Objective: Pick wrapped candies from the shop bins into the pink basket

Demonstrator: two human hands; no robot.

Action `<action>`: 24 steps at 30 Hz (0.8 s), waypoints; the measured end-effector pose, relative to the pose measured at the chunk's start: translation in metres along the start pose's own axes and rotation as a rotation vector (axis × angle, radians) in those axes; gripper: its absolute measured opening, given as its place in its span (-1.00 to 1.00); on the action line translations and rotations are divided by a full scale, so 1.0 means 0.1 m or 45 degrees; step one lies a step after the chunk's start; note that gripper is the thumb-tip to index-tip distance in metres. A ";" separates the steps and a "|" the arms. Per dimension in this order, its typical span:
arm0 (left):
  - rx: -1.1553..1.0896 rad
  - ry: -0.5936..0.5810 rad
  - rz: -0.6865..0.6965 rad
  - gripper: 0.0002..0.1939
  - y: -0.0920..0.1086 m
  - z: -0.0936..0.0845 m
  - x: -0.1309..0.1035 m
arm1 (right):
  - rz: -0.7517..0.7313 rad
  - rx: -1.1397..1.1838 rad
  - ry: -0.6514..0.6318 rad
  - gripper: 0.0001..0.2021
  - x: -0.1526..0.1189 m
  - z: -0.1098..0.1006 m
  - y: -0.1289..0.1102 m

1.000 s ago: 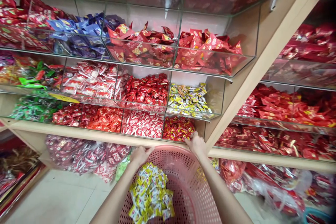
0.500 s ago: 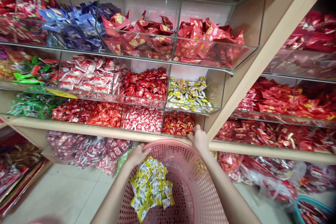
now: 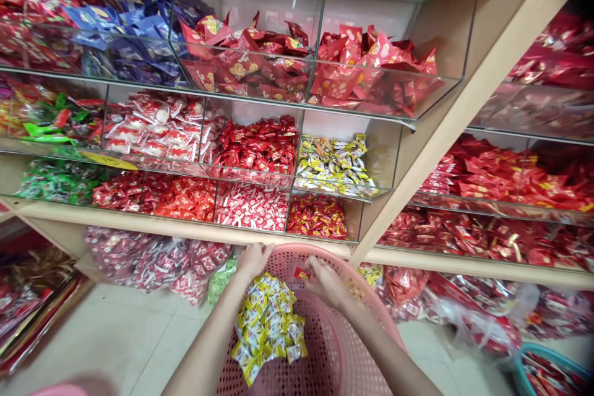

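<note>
A pink perforated basket [image 3: 325, 322] stands against the front of the lowest shelf, with a heap of yellow and white wrapped candies [image 3: 269, 325] inside on its left. My left hand [image 3: 254, 260] is closed on the basket's rim at the back left. Over the basket's inside, my right hand [image 3: 320, 278] pinches a small red wrapped candy [image 3: 301, 273] between its fingertips. Just behind the rim is a bin of small red and yellow candies [image 3: 317, 216], and above that a bin of yellow and white candies [image 3: 336, 161].
Clear-fronted bins hold red packets [image 3: 371, 71], blue packets [image 3: 134, 31] and green candies [image 3: 60, 182]. Bagged candies [image 3: 158, 260] lie under the shelf on the tiled floor [image 3: 116, 334]. A slanted wooden upright [image 3: 445, 130] rises at the right. A teal tub [image 3: 520, 362] sits lower right.
My right hand has moved from the right end of the red and yellow candy bin down and left over the basket, now holding a red candy. My left hand has shifted slightly right along the rim.
</note>
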State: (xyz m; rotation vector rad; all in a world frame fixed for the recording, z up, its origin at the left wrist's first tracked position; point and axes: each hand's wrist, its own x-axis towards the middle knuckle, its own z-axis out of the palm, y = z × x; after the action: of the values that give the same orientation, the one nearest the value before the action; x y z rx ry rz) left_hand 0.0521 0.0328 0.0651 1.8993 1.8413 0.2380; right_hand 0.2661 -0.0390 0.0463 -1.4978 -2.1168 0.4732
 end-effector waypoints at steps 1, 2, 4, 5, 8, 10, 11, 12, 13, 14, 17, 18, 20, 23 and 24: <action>0.029 0.022 -0.012 -0.36 0.04 0.03 0.02 | 0.020 -0.034 -0.041 -0.87 -0.02 0.09 0.05; 0.061 0.049 -0.027 -0.33 0.07 0.07 0.04 | 0.042 -0.071 -0.068 -0.87 -0.04 0.17 0.10; 0.113 0.101 -0.020 -0.27 0.10 0.12 0.05 | 0.077 -0.131 -0.096 -0.90 -0.08 0.31 0.20; 0.132 0.124 -0.012 -0.25 0.10 0.14 0.05 | 0.086 -0.147 -0.098 -0.91 -0.10 0.38 0.24; 0.166 0.166 0.022 -0.22 0.09 0.15 0.01 | 0.089 -0.157 -0.073 -0.90 -0.14 0.53 0.34; 0.182 0.175 0.030 -0.21 0.09 0.13 -0.03 | 0.083 -0.145 -0.044 -0.90 -0.16 0.61 0.38; 0.189 0.178 0.032 -0.21 0.10 0.12 -0.04 | 0.083 -0.133 -0.036 -0.90 -0.17 0.64 0.39; 0.193 0.178 0.035 -0.20 0.10 0.11 -0.06 | 0.086 -0.118 -0.032 -0.90 -0.18 0.67 0.40; 0.196 0.180 0.038 -0.20 0.11 0.11 -0.07 | 0.092 -0.102 -0.033 -0.90 -0.19 0.69 0.40; 0.197 0.182 0.043 -0.20 0.11 0.10 -0.08 | 0.101 -0.089 -0.036 -0.90 -0.20 0.71 0.40; 0.195 0.182 0.046 -0.21 0.12 0.09 -0.09 | 0.117 -0.078 -0.043 -0.92 -0.21 0.73 0.38; 0.196 0.184 0.041 -0.21 0.12 0.09 -0.09 | 0.115 -0.081 -0.039 -0.92 -0.21 0.72 0.36; 0.204 0.183 0.034 -0.20 0.13 0.09 -0.09 | 0.101 -0.085 -0.007 -0.93 -0.19 0.70 0.33; 0.220 0.191 0.032 -0.19 0.12 0.09 -0.10 | 0.069 -0.091 0.108 -0.93 -0.14 0.58 0.23; 0.222 0.199 0.026 -0.18 0.11 0.08 -0.09 | 0.056 -0.081 0.152 -0.92 -0.12 0.52 0.18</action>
State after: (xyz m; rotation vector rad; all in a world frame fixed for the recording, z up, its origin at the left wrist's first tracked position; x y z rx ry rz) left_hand 0.0651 0.0221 0.0648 2.0697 2.0034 0.2457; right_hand 0.2534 -0.0437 -0.0082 -1.5705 -2.0278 0.3260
